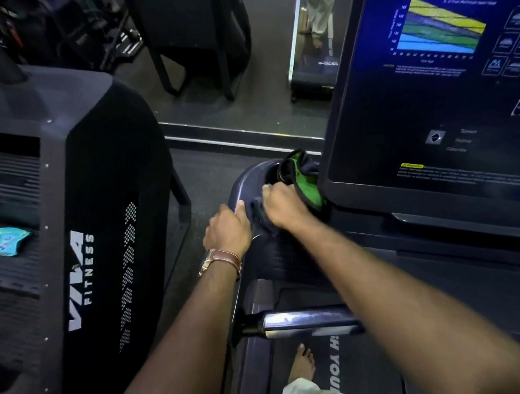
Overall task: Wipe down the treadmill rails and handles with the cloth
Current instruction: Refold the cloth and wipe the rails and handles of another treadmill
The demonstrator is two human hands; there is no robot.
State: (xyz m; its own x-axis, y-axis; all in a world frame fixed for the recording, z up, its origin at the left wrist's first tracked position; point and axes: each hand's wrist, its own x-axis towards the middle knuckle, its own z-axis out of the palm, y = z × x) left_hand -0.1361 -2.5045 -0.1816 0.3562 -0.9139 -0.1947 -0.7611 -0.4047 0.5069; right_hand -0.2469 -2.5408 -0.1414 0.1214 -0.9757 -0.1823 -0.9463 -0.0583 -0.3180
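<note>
A dark and green cloth (305,175) lies bunched in the left tray of the treadmill console, against the screen's lower left corner. My right hand (285,207) grips a dark fold of this cloth and presses it on the tray (251,176). Beside it, my left hand (227,230), with a brown leather watch strap on the wrist, holds the tray's outer left edge. Below my forearms a shiny dark handle bar (304,321) juts across the treadmill. A grey side rail (255,366) runs down beside the belt.
The big console screen (445,91) fills the upper right. A black VIVA FITNESS machine (101,238) stands close on the left, with a light blue packet (0,239) on it. A mirror and dark gym gear lie ahead. My bare foot (302,363) stands on the belt.
</note>
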